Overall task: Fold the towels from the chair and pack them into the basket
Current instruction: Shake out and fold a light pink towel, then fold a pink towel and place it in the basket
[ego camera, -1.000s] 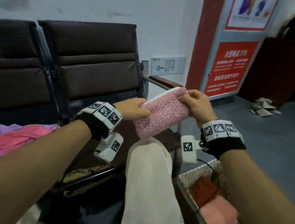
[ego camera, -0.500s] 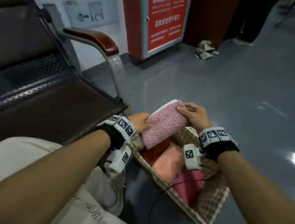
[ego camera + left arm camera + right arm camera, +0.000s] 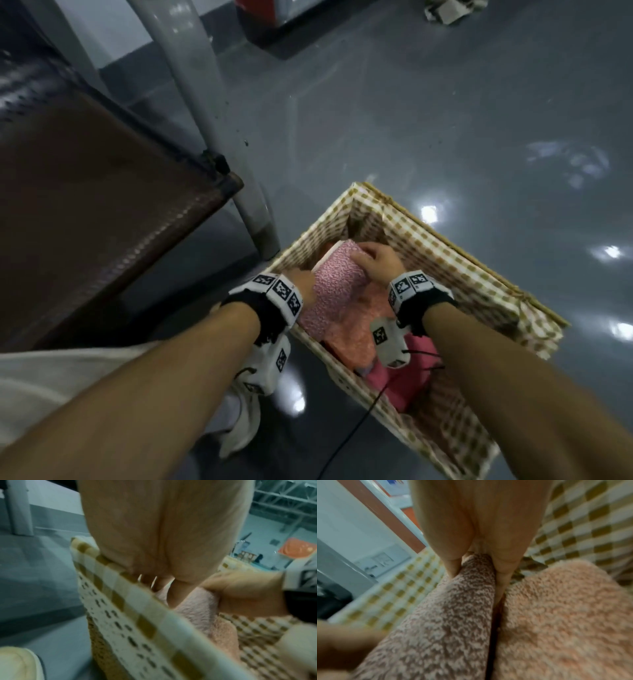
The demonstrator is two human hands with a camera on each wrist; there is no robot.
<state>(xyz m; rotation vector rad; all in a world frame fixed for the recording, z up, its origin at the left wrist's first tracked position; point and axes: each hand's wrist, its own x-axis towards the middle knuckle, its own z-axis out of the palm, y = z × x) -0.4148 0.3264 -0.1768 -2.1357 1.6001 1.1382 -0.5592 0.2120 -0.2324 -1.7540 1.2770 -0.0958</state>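
packing step, judging by the scene — the folded speckled pink towel [image 3: 334, 284] is inside the basket [image 3: 442, 246], at its chair-side wall, standing on edge beside the peach towel [image 3: 356, 329] already lying there. the left hand [image 3: 301, 282] grips its near end and the right hand [image 3: 378, 262] pinches its far end. next move likely calls for seating it snug against the peach one, then letting go without the fold springing open.

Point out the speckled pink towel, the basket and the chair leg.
speckled pink towel [image 3: 334, 284]: head view, middle of its folded top face.
basket [image 3: 442, 248]: head view, checked lining of the far wall.
chair leg [image 3: 205, 102]: head view, mid-length of the grey tube.
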